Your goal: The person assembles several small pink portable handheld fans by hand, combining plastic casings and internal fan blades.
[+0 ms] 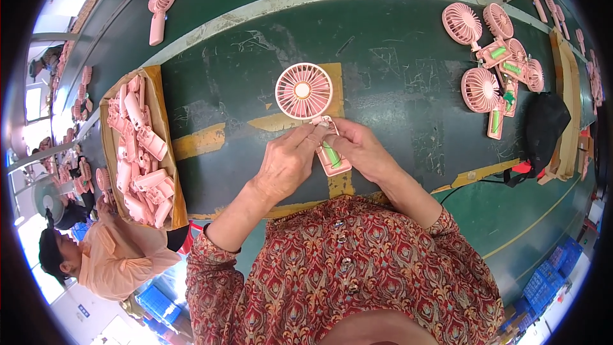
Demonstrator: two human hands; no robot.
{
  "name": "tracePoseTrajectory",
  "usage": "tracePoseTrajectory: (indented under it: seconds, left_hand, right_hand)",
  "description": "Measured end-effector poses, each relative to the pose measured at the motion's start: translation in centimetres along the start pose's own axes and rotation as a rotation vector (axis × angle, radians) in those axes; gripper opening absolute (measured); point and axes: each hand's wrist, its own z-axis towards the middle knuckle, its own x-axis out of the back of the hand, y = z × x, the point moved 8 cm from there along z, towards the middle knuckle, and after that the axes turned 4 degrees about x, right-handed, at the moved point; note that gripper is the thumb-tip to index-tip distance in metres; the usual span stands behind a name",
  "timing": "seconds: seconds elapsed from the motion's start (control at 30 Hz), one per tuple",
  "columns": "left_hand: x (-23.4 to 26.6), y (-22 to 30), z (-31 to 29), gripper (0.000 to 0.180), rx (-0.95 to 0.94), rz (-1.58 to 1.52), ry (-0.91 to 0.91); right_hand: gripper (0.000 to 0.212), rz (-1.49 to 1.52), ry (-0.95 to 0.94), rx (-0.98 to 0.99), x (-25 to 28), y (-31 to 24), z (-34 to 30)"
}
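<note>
Two hands (287, 163) hold one pink fan (304, 91); five open fans (480, 89) lie right, one cardboard tray (167, 147) left.

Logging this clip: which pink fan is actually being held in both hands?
The pink fan at centre, its open handle between both hands; the others lie untouched in a cluster at right.

Fan (306, 99) between tray (167, 153) and fan pile (495, 76)

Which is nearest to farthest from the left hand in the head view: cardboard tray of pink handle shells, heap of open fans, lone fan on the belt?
1. cardboard tray of pink handle shells, to its left.
2. lone fan, far upper left on the belt.
3. heap of open fans, upper right.
Measured from the left hand.
</note>
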Motion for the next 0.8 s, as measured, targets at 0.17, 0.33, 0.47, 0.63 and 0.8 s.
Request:
tracePoseTrajectory:
  seconds: [0.17, 0.33, 0.47, 0.63, 0.8]
  left_hand:
    - [-0.08, 0.12, -0.47, 0.039, -0.011, 0.042, 0.020]
    - [-0.09, -0.04, -0.19, 0.039, 0.024, 0.019, -0.003]
    - [0.16, -0.17, -0.38, 0.040, 0.054, 0.008, 0.019]
    - [-0.06, 0.41, -0.41, 0.035, 0.043, 0.091, 0.008]
    - [-0.63, 0.24, -0.15, 0.038, 0.105, 0.096, -0.092]
  right_hand:
    - [0.026, 0.016, 0.021, -0.004, -0.35, -0.31, -0.05]
    - [0.026, 0.011, 0.019, -0.010, -0.17, -0.13, 0.06]
    - [0.026, 0.014, 0.011, -0.015, -0.19, -0.04, 0.04]
    - [0.027, 0.023, 0.019, 0.002, -0.27, 0.05, 0.04]
    - [0.030, -0.048, 0.046, 0.013, -0.36, -0.18, -0.07]
